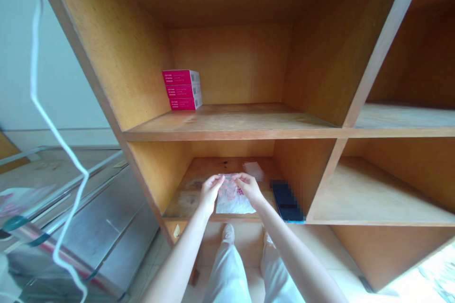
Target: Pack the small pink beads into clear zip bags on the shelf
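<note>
Both hands are at a clear plastic bag (231, 203) over the lower shelf. Its top edge is pinched at the left by my left hand (211, 190) and at the right by my right hand (249, 186). Small reddish pieces show inside the bag; I cannot make out what they are. Behind my right hand a pale flat packet or card (253, 169) lies on the lower shelf. To the right of that hand is a dark flat object (286, 201), partly blurred out.
Three stacked pink boxes (183, 90) stand at the left on the upper shelf (234, 120). Wooden dividers flank the compartments. A white cable (62, 137) hangs at the left, beside a metal-framed rack (110, 218). My legs and shoes are below the shelf edge.
</note>
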Action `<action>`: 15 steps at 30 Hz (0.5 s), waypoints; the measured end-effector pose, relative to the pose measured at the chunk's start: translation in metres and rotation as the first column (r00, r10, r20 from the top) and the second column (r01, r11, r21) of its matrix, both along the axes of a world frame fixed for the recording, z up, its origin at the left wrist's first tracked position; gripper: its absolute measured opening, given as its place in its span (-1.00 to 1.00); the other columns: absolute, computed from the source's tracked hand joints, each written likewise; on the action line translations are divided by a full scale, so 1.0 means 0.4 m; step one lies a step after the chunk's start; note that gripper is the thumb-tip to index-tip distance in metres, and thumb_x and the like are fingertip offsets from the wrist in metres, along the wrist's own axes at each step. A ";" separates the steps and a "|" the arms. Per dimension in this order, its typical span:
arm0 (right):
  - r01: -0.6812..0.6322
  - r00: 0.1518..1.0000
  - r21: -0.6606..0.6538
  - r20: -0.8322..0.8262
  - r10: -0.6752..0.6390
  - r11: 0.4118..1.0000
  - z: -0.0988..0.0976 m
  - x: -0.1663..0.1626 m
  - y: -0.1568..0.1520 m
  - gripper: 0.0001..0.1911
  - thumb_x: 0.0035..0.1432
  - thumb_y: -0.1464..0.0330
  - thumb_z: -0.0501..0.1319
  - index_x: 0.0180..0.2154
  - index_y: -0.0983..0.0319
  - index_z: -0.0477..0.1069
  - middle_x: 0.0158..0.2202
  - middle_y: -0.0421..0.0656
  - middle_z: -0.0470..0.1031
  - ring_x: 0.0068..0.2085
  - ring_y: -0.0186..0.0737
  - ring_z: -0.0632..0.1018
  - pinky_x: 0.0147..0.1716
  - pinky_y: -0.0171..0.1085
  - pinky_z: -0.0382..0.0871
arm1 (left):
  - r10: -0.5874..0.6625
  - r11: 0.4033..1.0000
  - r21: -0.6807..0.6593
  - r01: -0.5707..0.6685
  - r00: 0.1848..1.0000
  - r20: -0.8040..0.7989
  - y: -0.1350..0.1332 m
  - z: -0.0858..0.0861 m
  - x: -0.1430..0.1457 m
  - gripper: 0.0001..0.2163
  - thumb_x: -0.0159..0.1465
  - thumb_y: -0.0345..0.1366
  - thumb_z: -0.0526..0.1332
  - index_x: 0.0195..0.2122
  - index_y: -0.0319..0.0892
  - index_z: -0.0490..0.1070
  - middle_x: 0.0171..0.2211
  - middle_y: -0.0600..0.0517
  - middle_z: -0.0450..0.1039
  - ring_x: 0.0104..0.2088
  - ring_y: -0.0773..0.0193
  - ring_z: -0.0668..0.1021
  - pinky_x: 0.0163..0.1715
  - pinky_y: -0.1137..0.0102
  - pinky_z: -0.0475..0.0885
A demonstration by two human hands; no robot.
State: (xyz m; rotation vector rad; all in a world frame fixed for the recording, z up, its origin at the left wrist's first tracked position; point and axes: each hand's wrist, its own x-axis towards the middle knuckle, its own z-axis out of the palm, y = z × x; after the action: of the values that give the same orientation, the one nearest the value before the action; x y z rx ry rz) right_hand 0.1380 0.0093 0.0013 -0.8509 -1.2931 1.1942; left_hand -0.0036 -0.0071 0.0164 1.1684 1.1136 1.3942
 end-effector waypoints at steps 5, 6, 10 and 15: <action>0.010 0.999 -0.030 -0.031 -0.011 0.999 -0.008 -0.002 -0.002 -0.72 -0.09 0.18 0.21 -0.42 0.27 0.42 -0.50 -0.16 0.45 -0.52 -0.34 0.41 -0.53 -0.37 0.28 | 0.029 1.000 0.002 -0.029 1.000 0.007 0.000 -0.004 0.011 -0.64 -0.06 -0.03 0.26 -0.40 -0.24 0.39 -0.46 0.00 0.49 -0.50 0.32 0.50 -0.62 0.51 0.23; 0.017 0.999 -0.036 -0.036 -0.018 0.999 -0.010 -0.003 -0.003 -0.73 -0.09 0.18 0.21 -0.43 0.27 0.41 -0.51 -0.17 0.44 -0.53 -0.35 0.40 -0.54 -0.37 0.27 | 0.036 0.999 0.001 -0.036 0.999 0.004 0.000 -0.005 0.012 -0.65 -0.06 -0.03 0.27 -0.40 -0.24 0.39 -0.46 0.00 0.49 -0.51 0.32 0.49 -0.62 0.51 0.23; 0.033 0.999 -0.031 -0.035 -0.034 0.999 -0.015 -0.001 -0.002 -0.75 -0.09 0.20 0.22 -0.47 0.28 0.42 -0.56 -0.18 0.42 -0.56 -0.37 0.37 -0.56 -0.38 0.22 | 0.044 0.999 0.012 -0.044 0.999 -0.018 -0.002 -0.007 0.009 -0.66 -0.07 -0.04 0.27 -0.44 -0.24 0.40 -0.50 0.00 0.48 -0.51 0.31 0.49 -0.63 0.50 0.22; 0.022 1.000 -0.012 -0.008 -0.022 1.000 -0.014 0.001 -0.002 -0.76 -0.10 0.21 0.23 -0.49 0.28 0.42 -0.64 -0.23 0.36 -0.62 -0.41 0.29 -0.63 -0.40 0.12 | 0.039 0.999 0.020 -0.039 0.999 -0.032 0.000 -0.017 0.002 -0.68 -0.07 -0.07 0.28 -0.46 -0.25 0.40 -0.53 0.00 0.47 -0.51 0.30 0.48 -0.64 0.50 0.20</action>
State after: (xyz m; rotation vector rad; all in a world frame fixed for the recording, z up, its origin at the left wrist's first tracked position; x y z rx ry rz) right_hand 0.1384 0.0084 -0.0045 -0.8660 -1.2675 1.1879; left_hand -0.0026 -0.0070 0.0094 1.1922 1.1533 1.4231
